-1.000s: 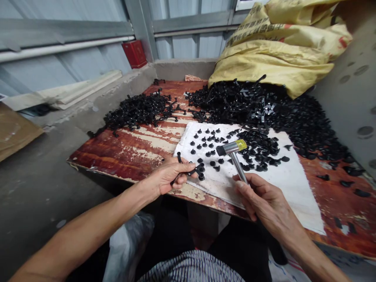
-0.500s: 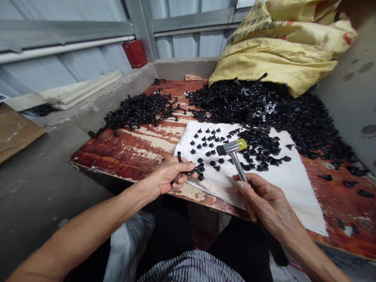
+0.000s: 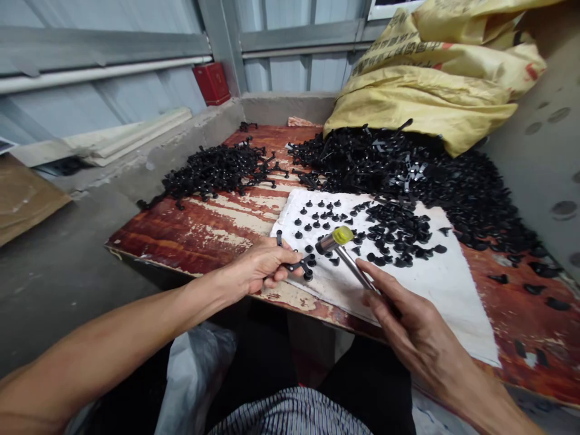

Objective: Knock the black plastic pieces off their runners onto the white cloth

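Observation:
My left hand is closed around a black branched plastic part at the near left edge of the white cloth. One end of that part rests at small round black pieces; whether it is joined to them I cannot tell. In my right hand is a mallet with a metal shaft, a yellow face and a dark face. Its head is low over the cloth, just right of the held part, dark face toward it. Several small black round-based pegs stand spaced out on the cloth beyond.
A heap of loose black pegs covers the cloth's right part. Black branched parts are piled at the table's left. A yellow sack spills a large black pile. A red box stands on the back ledge.
The mallet's head has moved left and down, closer to the part in my left hand, and has turned. My left hand has stayed nearly in place.

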`<state>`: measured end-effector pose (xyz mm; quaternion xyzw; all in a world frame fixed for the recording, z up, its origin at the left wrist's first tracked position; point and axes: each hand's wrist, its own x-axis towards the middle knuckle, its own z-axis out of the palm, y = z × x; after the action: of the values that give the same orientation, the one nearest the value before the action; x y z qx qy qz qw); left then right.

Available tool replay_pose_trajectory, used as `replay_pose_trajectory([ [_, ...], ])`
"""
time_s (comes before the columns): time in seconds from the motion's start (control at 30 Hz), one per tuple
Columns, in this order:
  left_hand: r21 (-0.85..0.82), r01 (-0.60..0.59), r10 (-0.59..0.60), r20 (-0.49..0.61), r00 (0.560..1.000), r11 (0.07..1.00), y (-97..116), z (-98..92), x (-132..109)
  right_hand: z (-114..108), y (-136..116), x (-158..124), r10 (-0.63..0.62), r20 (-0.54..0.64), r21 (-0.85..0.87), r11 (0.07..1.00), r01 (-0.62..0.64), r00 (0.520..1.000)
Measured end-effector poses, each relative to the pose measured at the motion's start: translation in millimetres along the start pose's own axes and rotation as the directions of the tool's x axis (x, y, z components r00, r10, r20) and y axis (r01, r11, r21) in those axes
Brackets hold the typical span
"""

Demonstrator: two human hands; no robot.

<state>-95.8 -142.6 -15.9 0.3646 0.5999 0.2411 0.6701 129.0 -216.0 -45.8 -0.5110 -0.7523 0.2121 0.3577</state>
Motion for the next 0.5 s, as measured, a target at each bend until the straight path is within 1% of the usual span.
replay_pose_trajectory([
  [0.1, 0.022, 0.001, -0.001, 0.001, 1.0, 1.0, 2.9, 1.1, -1.7, -0.3, -4.2, -0.5, -0.155, -0.028, -0.059, 0.986, 0.153, 0.987],
  [0.17, 0.025, 0.009, -0.009, -0.017, 1.0, 1.0, 4.1, 1.8, -2.3, -0.3, -6.3, -0.4, -0.203, 0.001, -0.098, 0.974, 0.202, 0.979],
  [0.27, 0.047, 0.001, 0.0, -0.016, 1.0, 0.999, 4.2, 1.4, -1.0, -2.3, -9.0, -0.7, -0.217, 0.081, -0.162, 0.96, 0.228, 0.973],
  [0.3, 0.058, 0.0, 0.0, -0.011, 1.0, 0.998, 3.8, 0.9, -0.1, -3.4, -9.9, -1.1, -0.227, 0.075, -0.168, 0.957, 0.237, 0.971],
  [0.4, 0.078, 0.003, -0.002, -0.014, 1.0, 0.997, 2.3, -1.1, 2.6, -5.5, -11.3, -2.8, -0.267, -0.036, -0.157, 0.953, 0.258, 0.963],
  [0.47, 0.077, 0.002, 0.0, -0.017, 1.0, 0.997, 1.7, -1.7, 3.0, -4.6, -10.2, -3.7, -0.282, -0.037, -0.171, 0.947, 0.272, 0.959],
  [0.5, 0.075, -0.004, 0.005, -0.016, 1.0, 0.997, 1.6, -1.6, 2.8, -3.7, -9.2, -3.9, -0.283, -0.003, -0.187, 0.942, 0.277, 0.959],
])
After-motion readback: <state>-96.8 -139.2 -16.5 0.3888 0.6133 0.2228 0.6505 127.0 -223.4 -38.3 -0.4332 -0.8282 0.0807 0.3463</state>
